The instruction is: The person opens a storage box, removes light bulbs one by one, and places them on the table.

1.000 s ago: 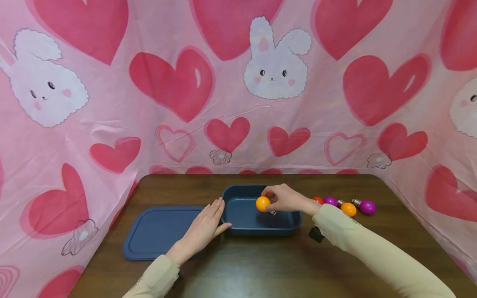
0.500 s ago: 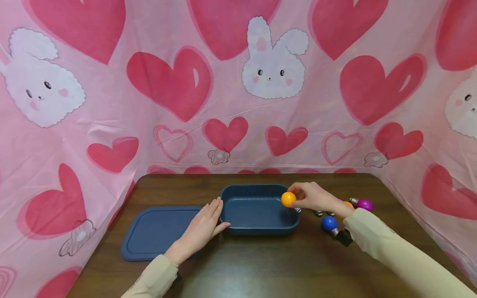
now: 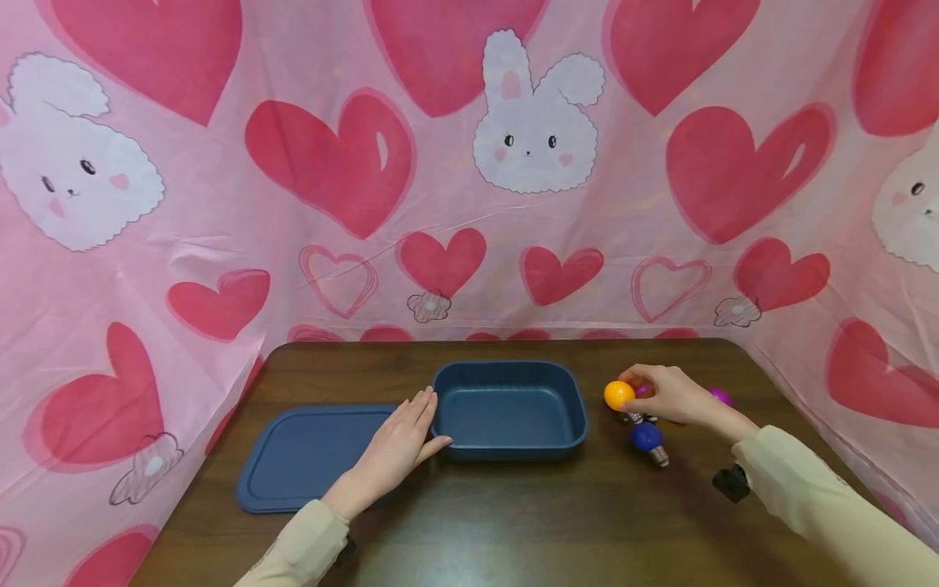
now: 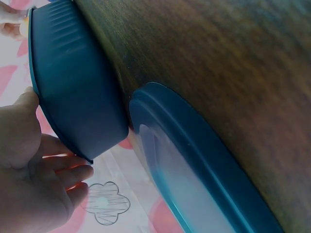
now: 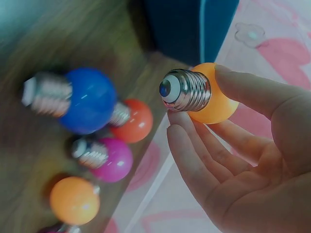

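My right hand (image 3: 671,395) pinches an orange light bulb (image 3: 619,396) between thumb and fingers, right of the blue container (image 3: 506,451). In the right wrist view, the metal screw base of that orange bulb (image 5: 214,99) points away from the palm. Close by on the table lie a blue bulb (image 5: 88,100), a red bulb (image 5: 137,121), a magenta bulb (image 5: 112,159) and another orange bulb (image 5: 74,200). My left hand (image 3: 389,452) rests against the container's left rim, its fingers extended. Nothing shows inside the container.
A flat blue lid (image 3: 315,456) lies left of the container, partly under my left forearm in the head view. Another purple bulb (image 3: 720,397) shows behind my right hand. A pink heart-and-rabbit cloth (image 3: 440,196) hangs behind the wooden table (image 3: 513,522).
My right hand has carried the orange bulb rightward from over the container to above the other bulbs. The blue bulb has come into view. My left hand stays at the rim.
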The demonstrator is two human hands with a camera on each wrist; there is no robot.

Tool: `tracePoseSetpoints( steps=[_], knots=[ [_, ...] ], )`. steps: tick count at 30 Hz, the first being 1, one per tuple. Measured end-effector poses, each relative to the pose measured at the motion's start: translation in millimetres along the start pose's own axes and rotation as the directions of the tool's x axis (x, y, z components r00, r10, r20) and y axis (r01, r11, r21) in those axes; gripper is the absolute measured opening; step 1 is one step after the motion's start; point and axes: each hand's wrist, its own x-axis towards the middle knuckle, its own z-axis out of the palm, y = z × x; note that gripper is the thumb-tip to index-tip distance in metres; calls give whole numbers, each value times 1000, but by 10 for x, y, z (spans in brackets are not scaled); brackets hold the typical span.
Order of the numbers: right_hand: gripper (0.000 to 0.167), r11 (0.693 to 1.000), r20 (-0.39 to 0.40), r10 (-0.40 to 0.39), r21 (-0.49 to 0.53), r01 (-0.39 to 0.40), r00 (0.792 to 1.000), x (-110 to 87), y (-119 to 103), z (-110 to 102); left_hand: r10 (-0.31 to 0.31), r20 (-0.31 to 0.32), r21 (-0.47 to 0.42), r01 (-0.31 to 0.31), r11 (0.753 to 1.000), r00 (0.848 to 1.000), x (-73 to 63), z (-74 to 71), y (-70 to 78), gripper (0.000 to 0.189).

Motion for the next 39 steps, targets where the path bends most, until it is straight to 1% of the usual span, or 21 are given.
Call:
tracePoseSetpoints(
  steps=[4, 10, 14, 16, 21, 28, 33, 36, 39],
  knots=[
    [38, 999, -9, 33, -8, -33, 999, -101, 121, -15, -4, 1, -8, 4, 1000, 1000, 7, 0, -3, 73],
    [36, 995, -18, 98, 14, -98, 995, -240, 286, -37, -6, 6, -8, 6, 1000, 1000, 11, 7, 0, 73],
    [36, 992, -34, 126, 0, -126, 991, -311, 378, -31, -4, 6, -6, 4, 1000, 1000, 12, 5, 3, 73],
    [37, 991, -30, 137, -2, -137, 990, -343, 417, -26, -4, 5, -7, 4, 1000, 1000, 13, 4, 3, 73],
    [39, 989, -20, 150, 3, -150, 989, -417, 506, -10, -1, 0, 0, 1, 1000, 1000, 8, 6, -1, 73],
    [39, 989, -64, 143, -28, -145, 988, -503, 611, 55, 10, -11, 8, -10, 1000, 1000, -1, 19, -7, 73],
    [44, 983, -68, 177, -46, -180, 982, -536, 670, 86, 7, -11, 5, -7, 1000, 1000, -3, 17, -10, 73],
    [44, 981, -68, 183, -51, -187, 981, -551, 706, 99, 4, -9, 4, -4, 1000, 1000, -3, 10, -6, 73],
    [42, 980, -50, 191, -43, -193, 980, -566, 735, 111, 4, -10, 4, -4, 1000, 1000, -4, 7, -1, 72]
  ],
)
